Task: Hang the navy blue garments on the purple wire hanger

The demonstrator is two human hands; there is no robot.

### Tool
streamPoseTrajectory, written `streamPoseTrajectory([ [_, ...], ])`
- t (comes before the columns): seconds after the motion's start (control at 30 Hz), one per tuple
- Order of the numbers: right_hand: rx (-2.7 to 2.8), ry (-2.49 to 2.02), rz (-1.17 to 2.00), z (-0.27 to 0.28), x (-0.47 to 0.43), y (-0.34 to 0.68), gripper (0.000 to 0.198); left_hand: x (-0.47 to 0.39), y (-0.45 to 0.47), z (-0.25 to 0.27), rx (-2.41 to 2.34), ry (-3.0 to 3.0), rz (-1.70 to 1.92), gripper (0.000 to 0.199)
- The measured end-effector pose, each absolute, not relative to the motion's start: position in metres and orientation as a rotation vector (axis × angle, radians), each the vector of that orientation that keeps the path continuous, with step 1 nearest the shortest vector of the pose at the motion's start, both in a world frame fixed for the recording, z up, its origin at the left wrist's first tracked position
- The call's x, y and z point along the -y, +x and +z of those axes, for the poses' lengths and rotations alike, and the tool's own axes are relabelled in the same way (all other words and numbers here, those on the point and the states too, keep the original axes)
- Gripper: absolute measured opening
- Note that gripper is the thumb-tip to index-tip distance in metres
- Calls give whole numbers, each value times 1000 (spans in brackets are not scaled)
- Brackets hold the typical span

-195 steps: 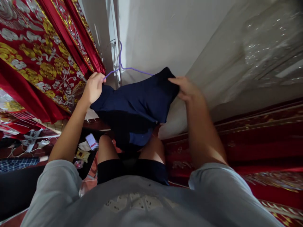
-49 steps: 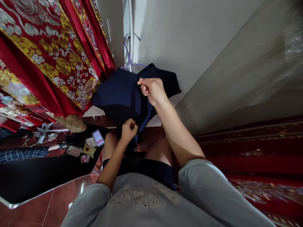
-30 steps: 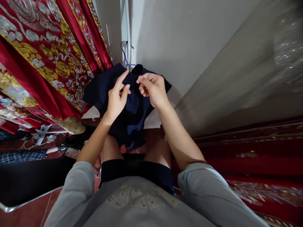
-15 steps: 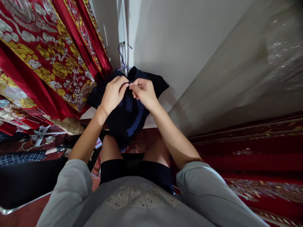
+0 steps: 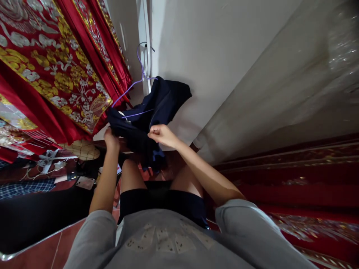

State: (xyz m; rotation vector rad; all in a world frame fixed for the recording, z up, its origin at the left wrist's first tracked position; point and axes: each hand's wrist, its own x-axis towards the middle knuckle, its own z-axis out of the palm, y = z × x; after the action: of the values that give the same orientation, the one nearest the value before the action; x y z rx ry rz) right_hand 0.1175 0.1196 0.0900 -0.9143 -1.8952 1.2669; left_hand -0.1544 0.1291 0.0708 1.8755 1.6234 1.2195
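Observation:
A dark navy garment (image 5: 171, 99), perhaps a jacket, hangs on a thin purple hanger (image 5: 125, 92). Its right shoulder is over the hanger, while the hanger's left arm shows bare above the cloth. My left hand (image 5: 111, 137) is closed at the garment's left side, its fingers partly hidden, with cloth in them. My right hand (image 5: 162, 135) pinches the garment's front edge near the middle. Below the hands the dark cloth hangs in folds above my knees. A small white tag or strip (image 5: 123, 115) shows inside the neck opening.
Red cloth with gold and silver embroidery (image 5: 71, 74) hangs close on the left. The hanger's hook is at a white upright (image 5: 146, 22) beside a pale wall (image 5: 213, 45). A black seat (image 5: 42, 213) with a phone (image 5: 85, 182) stands at lower left. Red ornate fabric (image 5: 308, 194) lies right.
My hands have parted and come lower, the left moving out to the garment's left side. The garment's left shoulder has come down off the hanger, showing more of the purple frame.

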Motion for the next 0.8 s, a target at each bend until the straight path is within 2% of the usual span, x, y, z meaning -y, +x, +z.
streamPoseTrajectory([
  [0.13, 2128, -1021, 1365, 82, -125, 137, 23, -105, -134, 29, -1678, 1820, 1121, 48],
  [0.27, 2361, -1175, 1430, 73, -134, 158, 21, -98, -106, 43, -1486, 1894, 1026, 28],
  [0.3, 2366, -1162, 1395, 71, -133, 159, 25, -97, -97, 52, -1420, 1893, 1063, 28],
  [0.4, 2262, -939, 1301, 71, -125, 152, 60, -91, -63, 84, -1195, 1881, 1152, 32],
  [0.43, 2201, -862, 1302, 72, -120, 147, 64, -88, -52, 94, -1139, 1903, 1164, 33],
  [0.53, 1943, -834, 1394, 84, -107, 135, 45, -80, -33, 113, -1100, 2040, 1292, 36],
  [0.63, 1883, -795, 1481, 111, -100, 137, 37, -79, -36, 113, -1028, 2060, 1276, 48],
  [0.73, 2218, -653, 1413, 149, -104, 153, 28, -77, -55, 96, -947, 2023, 795, 66],
  [0.8, 2320, -716, 1179, 167, -117, 163, 16, -74, -73, 85, -988, 2063, 452, 65],
])
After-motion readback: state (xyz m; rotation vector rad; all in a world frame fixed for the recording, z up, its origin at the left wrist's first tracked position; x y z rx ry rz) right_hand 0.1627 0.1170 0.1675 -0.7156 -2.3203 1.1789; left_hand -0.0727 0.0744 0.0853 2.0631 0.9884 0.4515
